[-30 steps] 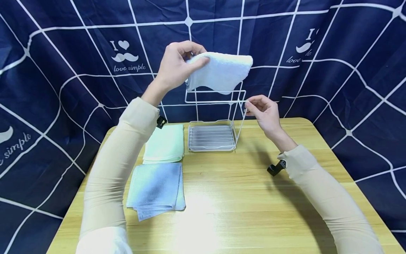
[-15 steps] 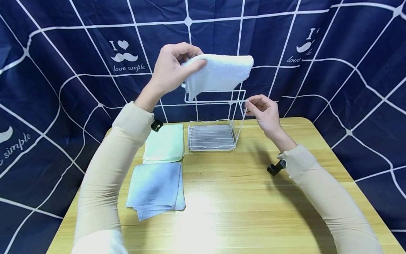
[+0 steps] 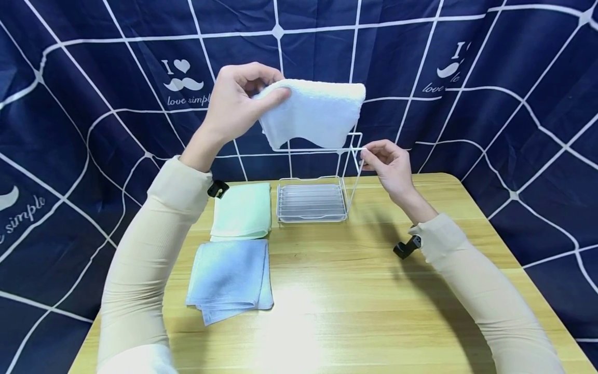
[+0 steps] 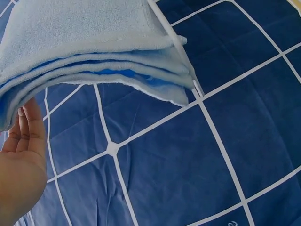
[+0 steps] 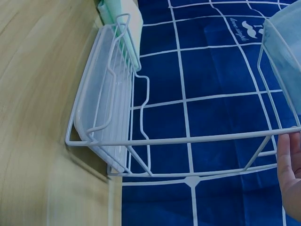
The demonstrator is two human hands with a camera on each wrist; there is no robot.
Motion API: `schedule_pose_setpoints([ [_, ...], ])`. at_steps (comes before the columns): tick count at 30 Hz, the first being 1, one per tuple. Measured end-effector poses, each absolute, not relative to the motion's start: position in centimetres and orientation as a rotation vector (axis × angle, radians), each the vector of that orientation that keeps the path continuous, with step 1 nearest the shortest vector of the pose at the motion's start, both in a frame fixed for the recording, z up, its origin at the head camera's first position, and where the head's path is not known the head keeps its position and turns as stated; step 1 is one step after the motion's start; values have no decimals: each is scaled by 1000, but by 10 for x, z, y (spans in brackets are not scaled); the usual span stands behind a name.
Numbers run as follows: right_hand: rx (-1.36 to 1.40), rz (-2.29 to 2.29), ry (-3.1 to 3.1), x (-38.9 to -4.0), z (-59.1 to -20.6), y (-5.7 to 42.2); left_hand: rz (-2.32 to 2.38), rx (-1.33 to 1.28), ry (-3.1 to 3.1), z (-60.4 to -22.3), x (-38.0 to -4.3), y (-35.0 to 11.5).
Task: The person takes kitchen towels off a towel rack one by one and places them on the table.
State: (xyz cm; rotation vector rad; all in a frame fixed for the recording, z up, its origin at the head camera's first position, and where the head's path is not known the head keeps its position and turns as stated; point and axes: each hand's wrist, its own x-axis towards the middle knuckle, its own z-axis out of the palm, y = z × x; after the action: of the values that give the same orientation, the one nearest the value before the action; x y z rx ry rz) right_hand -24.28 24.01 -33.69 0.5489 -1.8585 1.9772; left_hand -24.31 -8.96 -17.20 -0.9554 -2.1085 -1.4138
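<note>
My left hand (image 3: 235,104) pinches one end of a folded pale blue-white towel (image 3: 317,111) between thumb and fingers. The towel hangs over the top of a white wire rack (image 3: 310,151), overlapping its upper bar in the head view. Stacked folds of this towel (image 4: 84,28) show in the left wrist view, beside a white rack bar. At the rack's upper right corner, my right hand (image 3: 388,169) grips the wire with thumb and fingertips. From the right wrist view the rack (image 5: 188,140) stands upright, its side frame running from the base to that hand.
A shallow tray (image 3: 312,195) sits in the rack's base on the wooden table (image 3: 355,291). Left of the rack lies a folded mint-green towel (image 3: 243,210), with a folded blue towel (image 3: 229,272) nearer the front. A navy checked curtain (image 3: 317,57) closes off the back and sides.
My left hand has drawn left and slightly down with the pale towel, which now hangs lower in front of the upper bar. My right hand and the rack have stayed in place.
</note>
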Motion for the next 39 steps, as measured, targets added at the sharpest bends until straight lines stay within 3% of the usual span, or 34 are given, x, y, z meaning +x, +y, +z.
schedule_pose_setpoints([
  [21,565,1997,-1847,-242,-337,243,-1377,-968,-2165,-166,-206,-92],
  [39,577,2036,-1822,-243,-339,244,-1391,-1107,-2107,-187,-179,-100],
])
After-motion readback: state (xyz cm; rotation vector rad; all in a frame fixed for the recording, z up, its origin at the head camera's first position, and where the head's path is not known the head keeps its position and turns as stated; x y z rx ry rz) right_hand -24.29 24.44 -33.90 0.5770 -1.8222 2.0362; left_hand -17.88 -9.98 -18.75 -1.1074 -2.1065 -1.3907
